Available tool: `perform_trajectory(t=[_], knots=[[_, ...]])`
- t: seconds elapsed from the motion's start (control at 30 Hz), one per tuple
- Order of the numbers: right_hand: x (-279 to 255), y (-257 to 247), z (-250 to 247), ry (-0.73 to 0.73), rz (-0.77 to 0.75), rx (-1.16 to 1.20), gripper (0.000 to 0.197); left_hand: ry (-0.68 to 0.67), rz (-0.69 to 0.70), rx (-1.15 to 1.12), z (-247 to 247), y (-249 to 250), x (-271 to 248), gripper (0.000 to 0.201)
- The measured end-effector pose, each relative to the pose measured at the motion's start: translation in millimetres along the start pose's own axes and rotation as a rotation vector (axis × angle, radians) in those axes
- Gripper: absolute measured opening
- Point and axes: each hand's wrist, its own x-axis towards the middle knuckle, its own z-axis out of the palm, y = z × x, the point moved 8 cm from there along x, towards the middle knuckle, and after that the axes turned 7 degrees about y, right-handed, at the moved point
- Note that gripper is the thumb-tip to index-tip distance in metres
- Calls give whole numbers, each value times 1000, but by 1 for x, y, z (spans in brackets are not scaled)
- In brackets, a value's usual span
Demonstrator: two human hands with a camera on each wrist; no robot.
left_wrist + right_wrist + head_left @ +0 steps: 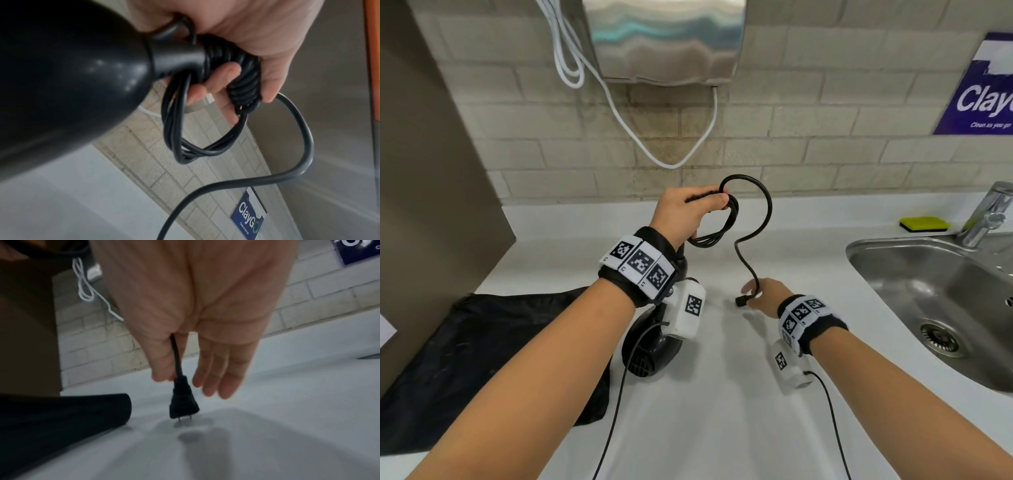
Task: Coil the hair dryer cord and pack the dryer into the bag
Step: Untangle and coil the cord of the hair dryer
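Setting: white countertop (722,428) under a beige tiled wall, with a steel sink (914,274) at the right.
Cord: thin black rubber power cord (756,219); most of it is gathered in several loops, and one free tail arcs up, over and down toward the near right.
Left hand: left hand (688,209) is clenched round the bundled loops, which hang from its fingers (224,73) beside the dryer's handle end.
Dryer: glossy black plastic hair dryer (650,346) hangs below the left wrist, rear grille facing the camera, just above or on the counter; I cannot tell which.
Plug: black two-pin plug (183,402) dangles prongs down, just over the counter.
Right hand: right hand (767,296) pinches the cord just above the plug between thumb and forefinger; its other fingers are loose and straight.
Key relation: the free tail runs from the coil, far and left, down to the plug, near and right, so the right hand is nearer the loose end and looks placed to carry it up and away toward the left fist.
Bag: black fabric bag (482,349) lies flat at the left, just beside the dryer, so packing looks not yet begun.
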Motion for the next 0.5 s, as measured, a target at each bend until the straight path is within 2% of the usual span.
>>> perform_trajectory(t=[0.03,0.13,0.2,0.37,0.5], knots=[[2,1,2,11,-3,23,16,5,-3,-11,-1,-1,0,11],[6,-1,-1,69,7,186,34,36,-17,-32,-6,-3,3,11],[6,-10,-15,167,-25,368,34,69,-35,-41,-10,-5,6,10],[-22,-53,-70,492,-366,663,35,125,-68,-73,-14,-10,10,6],[-49,-79,-91,618,-579,829,21,127,-86,-93,-13,-12,11,4]])
